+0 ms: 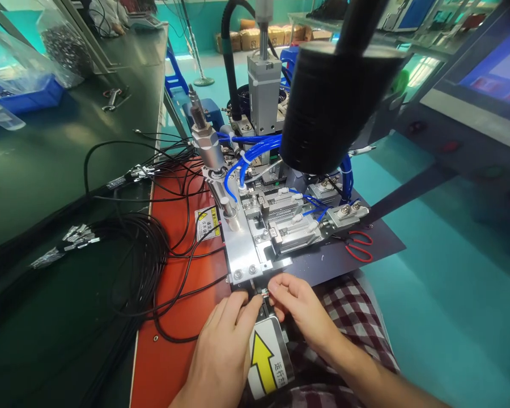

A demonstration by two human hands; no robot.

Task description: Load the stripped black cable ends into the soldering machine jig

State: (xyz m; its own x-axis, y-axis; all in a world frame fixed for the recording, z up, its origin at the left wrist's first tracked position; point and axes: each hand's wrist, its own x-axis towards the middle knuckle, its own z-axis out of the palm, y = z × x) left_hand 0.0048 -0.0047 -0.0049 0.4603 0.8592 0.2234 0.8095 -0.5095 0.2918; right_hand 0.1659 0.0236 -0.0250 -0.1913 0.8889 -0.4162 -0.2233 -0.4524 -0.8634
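My right hand (301, 309) pinches a small shiny metal part (264, 293) between thumb and fingertips at the front of the machine (244, 252). Beside it, my left hand (227, 340) has its fingers curled and its thumb close to the same part. What those left fingers grip, if anything, is hidden. Just below the fingertips lies a white plate with a yellow arrow (262, 357), partly covered by the left hand. The machine's bare metal plate, with two bolts at its near end, rises directly beyond both hands.
Black cables (140, 255) coil across the dark green table (123, 127) and the orange base (174, 306) on the left. Red-handled pliers (360, 247) lie on the right. A large black cylinder (335, 107) hangs over the machine. A blue tray (29, 96) stands far left.
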